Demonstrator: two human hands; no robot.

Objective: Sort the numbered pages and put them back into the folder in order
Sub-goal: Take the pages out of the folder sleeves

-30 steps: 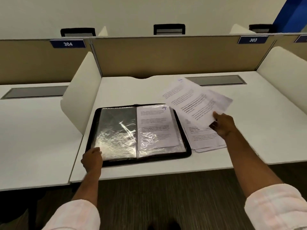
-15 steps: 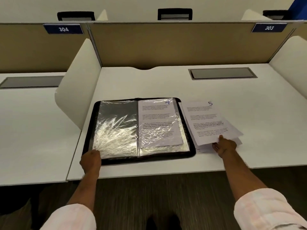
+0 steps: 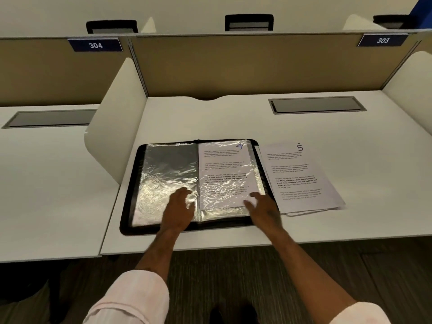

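A black folder [image 3: 131, 206] lies open on the white desk. Its left plastic sleeve [image 3: 166, 174] is empty and shiny; the right sleeve holds a printed page marked 4 [image 3: 222, 164]. My left hand [image 3: 178, 208] lies over the lower part of the left sleeve near the spine, fingers spread. My right hand [image 3: 263, 209] is over the right sleeve's lower right corner, fingers extended. Just right of the folder lies a small stack of loose pages [image 3: 301, 178] with page 5 on top; neither hand touches it.
White dividers [image 3: 112, 127] flank the desk on both sides, and a tan back panel [image 3: 257, 66] closes it behind. A grey cable hatch [image 3: 316, 105] sits in the desk at the back right. Bare desk surface lies behind the folder.
My right hand has let go of the loose pages and moved left onto the folder's right sleeve. My left hand has slid from the folder's lower left corner toward the spine.
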